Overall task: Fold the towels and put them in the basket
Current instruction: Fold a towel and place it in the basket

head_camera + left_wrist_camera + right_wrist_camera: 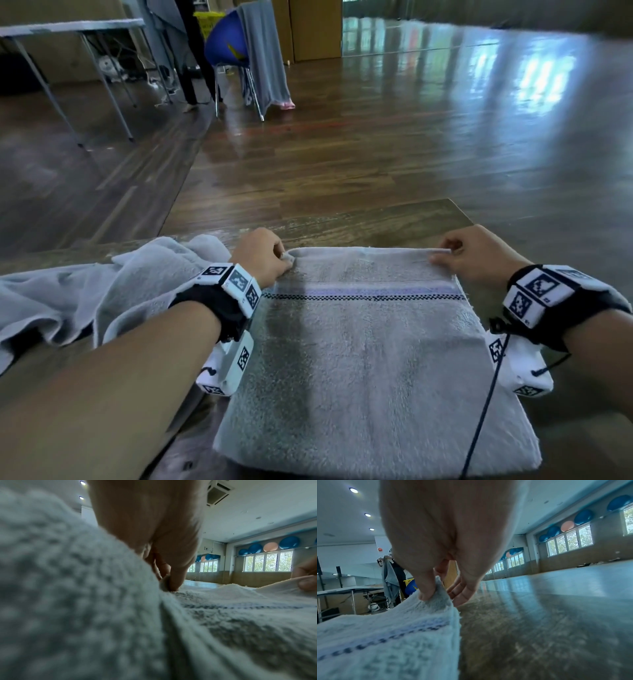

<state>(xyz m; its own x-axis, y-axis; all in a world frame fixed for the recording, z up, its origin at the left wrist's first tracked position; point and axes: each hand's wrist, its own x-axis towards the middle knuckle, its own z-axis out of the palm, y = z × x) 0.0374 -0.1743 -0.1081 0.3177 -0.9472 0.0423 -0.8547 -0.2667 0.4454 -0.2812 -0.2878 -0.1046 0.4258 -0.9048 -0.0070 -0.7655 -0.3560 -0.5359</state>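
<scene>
Grey towel (pixel 363 349): left hand (pixel 262 255), right hand (pixel 474 255) pinch far corners.

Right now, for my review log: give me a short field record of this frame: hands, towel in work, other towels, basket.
left hand: pinches far left corner of striped towel
right hand: pinches far right corner
striped towel: flat on table, stripe near far edge
loose towel: crumpled, left of striped towel
hanging towel: draped over blue chair
basket: not clearly in view
</scene>
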